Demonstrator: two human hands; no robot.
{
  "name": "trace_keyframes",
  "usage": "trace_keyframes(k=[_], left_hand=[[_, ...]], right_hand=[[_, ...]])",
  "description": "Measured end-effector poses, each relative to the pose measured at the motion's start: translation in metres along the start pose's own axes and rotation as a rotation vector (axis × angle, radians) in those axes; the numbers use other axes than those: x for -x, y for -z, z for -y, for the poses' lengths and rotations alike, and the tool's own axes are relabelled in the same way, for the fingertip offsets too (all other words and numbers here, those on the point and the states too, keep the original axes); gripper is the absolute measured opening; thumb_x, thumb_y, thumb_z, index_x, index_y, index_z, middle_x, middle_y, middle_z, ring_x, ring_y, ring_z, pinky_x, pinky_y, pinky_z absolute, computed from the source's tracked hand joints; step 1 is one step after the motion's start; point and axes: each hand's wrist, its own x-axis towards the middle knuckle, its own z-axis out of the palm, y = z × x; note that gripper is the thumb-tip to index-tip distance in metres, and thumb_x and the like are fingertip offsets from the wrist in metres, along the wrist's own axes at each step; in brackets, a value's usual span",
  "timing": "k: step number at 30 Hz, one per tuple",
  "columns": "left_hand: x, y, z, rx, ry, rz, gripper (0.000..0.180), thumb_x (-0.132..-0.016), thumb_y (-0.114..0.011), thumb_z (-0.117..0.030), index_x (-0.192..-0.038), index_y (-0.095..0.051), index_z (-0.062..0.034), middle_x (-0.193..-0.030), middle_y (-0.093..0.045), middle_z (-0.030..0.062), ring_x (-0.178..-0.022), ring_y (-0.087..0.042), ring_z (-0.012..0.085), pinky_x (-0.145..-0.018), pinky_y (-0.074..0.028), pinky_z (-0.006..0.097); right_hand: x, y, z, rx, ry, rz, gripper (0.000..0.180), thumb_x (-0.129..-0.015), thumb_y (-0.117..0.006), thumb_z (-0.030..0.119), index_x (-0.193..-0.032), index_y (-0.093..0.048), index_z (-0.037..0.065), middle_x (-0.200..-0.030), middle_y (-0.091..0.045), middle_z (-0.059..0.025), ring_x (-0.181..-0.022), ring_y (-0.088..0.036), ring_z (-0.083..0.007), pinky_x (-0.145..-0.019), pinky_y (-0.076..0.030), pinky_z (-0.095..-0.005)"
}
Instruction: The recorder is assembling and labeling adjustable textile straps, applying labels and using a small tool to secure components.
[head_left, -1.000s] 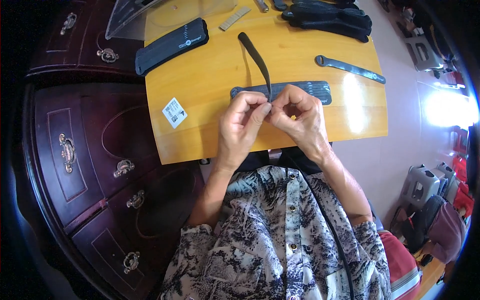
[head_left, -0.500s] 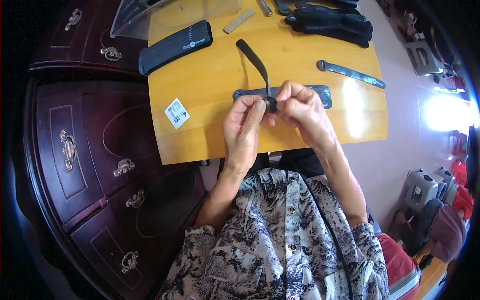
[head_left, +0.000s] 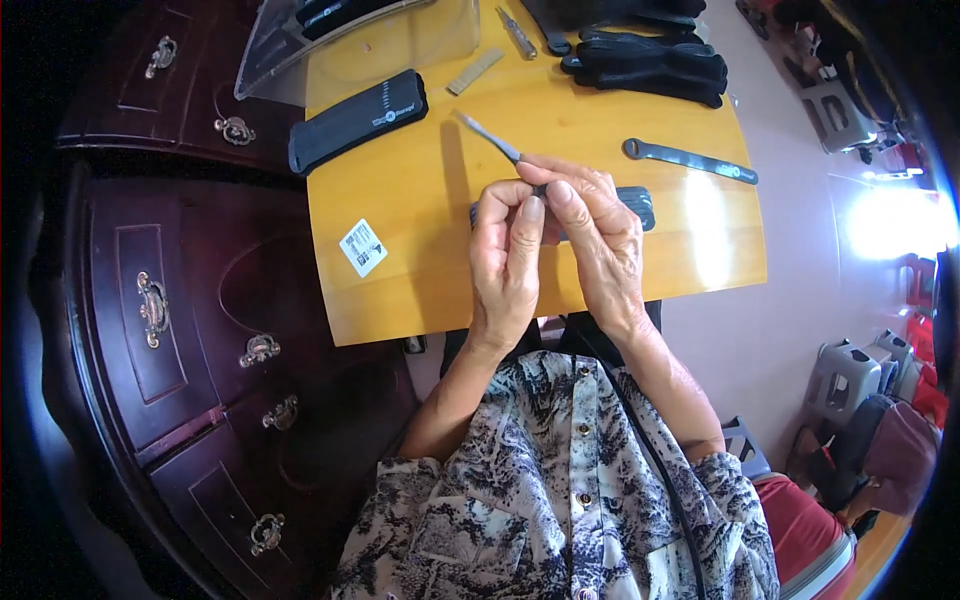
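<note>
Both my hands meet above the near middle of the yellow table (head_left: 410, 270). Between thumb and fingers, my left hand (head_left: 508, 250) pinches one end of a dark strap (head_left: 492, 137). My right hand (head_left: 600, 235) grips the same strap close by, the thumbs nearly side by side. The strap's free length sticks up toward the far left, its tip pale with glare. Beneath my hands, mostly hidden, lies a stack of dark straps (head_left: 636, 206). A single strap with a ring-shaped end (head_left: 695, 160) lies flat to the right.
At the far left are a black strap bundle (head_left: 355, 120) and a clear plastic bin (head_left: 290, 60). A white label (head_left: 363, 248) lies nearer. Tan strips (head_left: 475, 72), a pen-like tool (head_left: 517, 35) and black strap bundles (head_left: 650, 68) line the back. Dark drawers (head_left: 150, 330) stand left.
My right hand has turned and come in closer to the left, thumb now beside thumb. The strap's free end has tipped lower and to the left. The whole view has shifted slightly.
</note>
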Motion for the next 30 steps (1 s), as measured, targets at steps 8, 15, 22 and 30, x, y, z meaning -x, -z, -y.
trace_keyframes(k=[8,15,22,30], left_hand=[[-0.010,-0.004,-0.021,0.094,-0.022,0.070,0.013,-0.100,-0.045,-0.014,-0.099,-0.049,-0.0021,-0.090,-0.053,0.0034,-0.077,-0.050,0.0086,-0.069,-0.043,0.023],[-0.009,0.000,-0.045,0.064,-0.156,0.021,0.009,-0.093,-0.042,-0.010,-0.091,-0.047,-0.0031,-0.097,-0.047,0.0071,-0.081,-0.049,0.0129,-0.075,-0.041,0.029],[-0.018,-0.003,-0.067,0.150,-0.329,-0.064,0.012,-0.090,-0.042,-0.014,-0.089,-0.046,-0.0021,-0.141,-0.036,0.0266,-0.129,-0.041,0.0308,-0.108,-0.034,0.046],[-0.008,0.004,-0.061,0.093,-0.257,-0.067,0.024,-0.099,-0.044,-0.019,-0.108,-0.050,0.0027,-0.139,-0.042,0.0191,-0.125,-0.045,0.0225,-0.110,-0.033,0.042]], right_hand=[[-0.035,0.010,0.010,-0.176,-0.254,-0.038,0.032,-0.095,-0.057,0.032,-0.096,-0.071,0.003,-0.084,-0.069,-0.0036,-0.078,-0.059,-0.0109,-0.073,-0.046,-0.0277],[-0.094,0.021,0.024,-0.184,-0.108,0.074,0.035,-0.091,-0.062,0.037,-0.087,-0.073,0.005,-0.078,-0.067,0.0016,-0.073,-0.050,-0.0052,-0.067,-0.039,-0.0232],[-0.071,-0.004,0.057,-0.443,-0.134,0.244,0.039,-0.098,-0.052,0.037,-0.093,-0.070,0.003,-0.089,-0.070,-0.0021,-0.082,-0.058,-0.0085,-0.071,-0.043,-0.0239],[-0.046,-0.010,0.047,0.174,0.449,0.207,0.057,-0.080,-0.070,0.041,-0.125,-0.057,0.009,-0.124,-0.056,-0.0145,-0.116,-0.047,-0.0329,-0.101,-0.037,-0.0420]])
